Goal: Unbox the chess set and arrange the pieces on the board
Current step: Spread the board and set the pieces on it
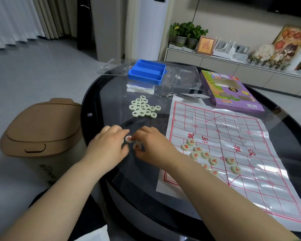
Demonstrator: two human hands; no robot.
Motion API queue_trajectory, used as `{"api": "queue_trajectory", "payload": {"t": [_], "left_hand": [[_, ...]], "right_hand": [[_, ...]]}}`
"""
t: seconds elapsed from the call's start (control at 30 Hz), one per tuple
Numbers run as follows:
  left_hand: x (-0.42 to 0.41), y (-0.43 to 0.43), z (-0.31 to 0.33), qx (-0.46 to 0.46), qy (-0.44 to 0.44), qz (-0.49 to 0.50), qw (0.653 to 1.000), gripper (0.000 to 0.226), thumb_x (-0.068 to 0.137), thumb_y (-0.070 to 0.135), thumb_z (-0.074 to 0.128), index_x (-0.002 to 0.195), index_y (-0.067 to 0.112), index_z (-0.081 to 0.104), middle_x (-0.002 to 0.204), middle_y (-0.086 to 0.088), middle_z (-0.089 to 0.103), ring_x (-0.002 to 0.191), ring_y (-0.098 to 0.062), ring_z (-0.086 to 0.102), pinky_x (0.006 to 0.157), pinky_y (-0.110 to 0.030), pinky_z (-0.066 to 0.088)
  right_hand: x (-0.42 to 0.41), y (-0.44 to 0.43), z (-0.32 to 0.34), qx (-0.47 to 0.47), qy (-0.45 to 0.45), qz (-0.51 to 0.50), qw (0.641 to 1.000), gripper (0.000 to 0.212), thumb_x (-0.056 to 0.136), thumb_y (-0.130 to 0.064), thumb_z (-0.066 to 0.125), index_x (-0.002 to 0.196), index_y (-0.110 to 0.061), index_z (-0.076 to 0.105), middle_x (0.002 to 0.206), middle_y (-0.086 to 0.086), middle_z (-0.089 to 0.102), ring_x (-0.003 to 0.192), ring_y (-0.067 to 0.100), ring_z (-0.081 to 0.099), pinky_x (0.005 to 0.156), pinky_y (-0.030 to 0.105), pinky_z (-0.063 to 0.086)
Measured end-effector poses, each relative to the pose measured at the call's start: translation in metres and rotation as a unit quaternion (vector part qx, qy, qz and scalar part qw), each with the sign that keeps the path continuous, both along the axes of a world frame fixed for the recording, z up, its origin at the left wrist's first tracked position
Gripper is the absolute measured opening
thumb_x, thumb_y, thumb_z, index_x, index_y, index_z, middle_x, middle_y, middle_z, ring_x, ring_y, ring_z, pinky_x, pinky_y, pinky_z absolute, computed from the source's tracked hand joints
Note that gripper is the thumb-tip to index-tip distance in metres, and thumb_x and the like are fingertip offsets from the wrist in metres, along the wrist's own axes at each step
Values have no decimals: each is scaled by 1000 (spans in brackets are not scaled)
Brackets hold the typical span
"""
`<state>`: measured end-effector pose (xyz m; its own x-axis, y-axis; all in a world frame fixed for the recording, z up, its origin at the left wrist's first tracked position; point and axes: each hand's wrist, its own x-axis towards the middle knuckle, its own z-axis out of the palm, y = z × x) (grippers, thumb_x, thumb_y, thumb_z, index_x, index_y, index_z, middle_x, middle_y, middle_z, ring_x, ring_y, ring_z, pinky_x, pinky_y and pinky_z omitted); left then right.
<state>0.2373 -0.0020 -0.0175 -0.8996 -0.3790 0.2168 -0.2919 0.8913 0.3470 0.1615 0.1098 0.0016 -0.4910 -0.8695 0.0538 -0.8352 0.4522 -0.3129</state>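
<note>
I have both grips down on the desk [111,94] with the last loose red pieces [137,146] caught between them: they lie just right of my left grip [109,145] and just left of my right grip [151,145], touching or nearly touching the fingertips of both. The left grip is cupped, fingers loosely bent over the near side of the cluster, and one piece is half hidden under it. The right grip has its fingertips curled down onto the discs. I cannot tell whether either grip has actually pinched a piece or is only touching. The pieces are flat round discs, so there is no long axis to line up with and any approach angle will do. What matters is where they go. The board [241,129] lies on the far side of my right grip, away from the left, with a group of red pieces on the board [205,155] just past that wrist. So I judge the right grip the nearer carrier, with the left better used to herd. The black pieces [143,107] sit in a pile beyond both grips.
</note>
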Motion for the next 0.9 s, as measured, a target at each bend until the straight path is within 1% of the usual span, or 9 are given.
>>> {"api": "queue_trajectory", "payload": {"t": [0.07,0.13,0.23,0.4,0.53,0.67,0.8,0.9], "left_hand": [[-3,1,-1,-16,-7,-15,1000,43,90,26,45,132,23,42,127,7,44,117,-15,36,90,-24,34],[-6,1,-3,-19,2,-21,1000,38,91,26,46,128,22,48,122,6,46,112,-15,39,84,-24,35],[-8,-1,-5,-5,24,-29,999,32,89,27,51,120,19,57,115,2,50,107,-16,43,78,-24,35],[-8,-1,-4,19,40,-40,998,28,88,28,54,110,15,63,105,-1,55,104,-18,47,79,-29,39],[-8,-3,-4,24,51,-50,997,25,87,25,56,106,11,64,99,-3,57,99,-19,50,74,-26,36],[-6,-4,-5,39,68,-46,996,24,86,25,57,100,8,66,95,-5,58,96,-20,52,72,-25,35],[-5,-6,-3,60,66,-36,995,24,86,27,56,98,9,66,92,-2,57,94,-18,51,75,-29,39],[-4,-2,4,67,68,-55,994,24,86,28,56,99,11,65,89,5,51,91,-12,47,75,-26,36]], "right_hand": [[-2,0,1,14,6,-1,1000,40,85,-13,52,124,-11,49,123,8,50,112,26,42,91,31,37],[-3,1,1,19,11,-4,1000,39,83,-11,51,122,-10,49,121,8,50,110,25,42,89,30,37],[-6,3,-1,4,6,-11,1000,34,85,-8,50,118,-9,51,119,8,51,109,24,42,81,24,32],[-9,5,0,-14,-12,-34,999,30,91,-14,48,120,-9,54,120,10,53,112,25,45,86,25,34],[-9,4,0,-5,-1,-35,999,28,91,-18,49,116,-7,57,116,11,55,109,26,49,85,28,37],[-10,3,1,-3,8,-23,1000,27,92,-17,46,115,-6,57,116,11,55,110,25,48,84,29,37],[-12,11,7,-21,-9,-24,999,26,91,-13,47,113,-6,58,116,11,56,109,24,50,85,27,37],[-19,27,17,-48,-17,-48,998,23,90,-15,51,111,-8,58,113,8,57,104,20,52,80,23,37]]}}
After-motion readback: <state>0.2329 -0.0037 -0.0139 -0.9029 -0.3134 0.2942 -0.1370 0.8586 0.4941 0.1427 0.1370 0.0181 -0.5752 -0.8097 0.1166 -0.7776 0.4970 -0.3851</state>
